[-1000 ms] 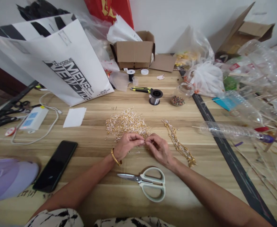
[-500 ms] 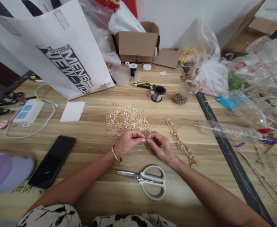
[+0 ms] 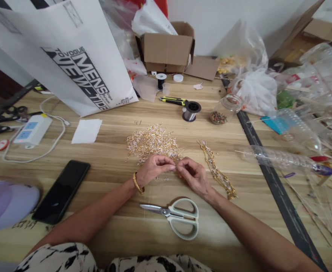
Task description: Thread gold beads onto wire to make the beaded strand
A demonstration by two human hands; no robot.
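Note:
My left hand [image 3: 155, 169] and my right hand [image 3: 193, 174] meet almost tip to tip over the table, each in a pinch. Whatever sits between the fingertips is too small to name. Just beyond them lies a heap of small gold and clear beaded pieces [image 3: 153, 140]. Below my left fingers a short beaded strand [image 3: 161, 179] rests on the wood. Right of my right hand is a bundle of gold beaded chains [image 3: 217, 172]. Scissors with pale green handles [image 3: 170, 216] lie nearer to me, blades pointing left.
A black phone [image 3: 62, 192], a power strip [image 3: 33, 130] and a white paper [image 3: 86, 131] lie left. Behind the heap are a wire spool [image 3: 191, 111], a cutter knife [image 3: 173, 101] and a tipped jar of beads [image 3: 219, 117]. Plastic bottles [image 3: 284, 158] crowd the right.
The fingertips of my two hands have parted slightly, still pinched. The view has shifted a little; the things on the table lie as before.

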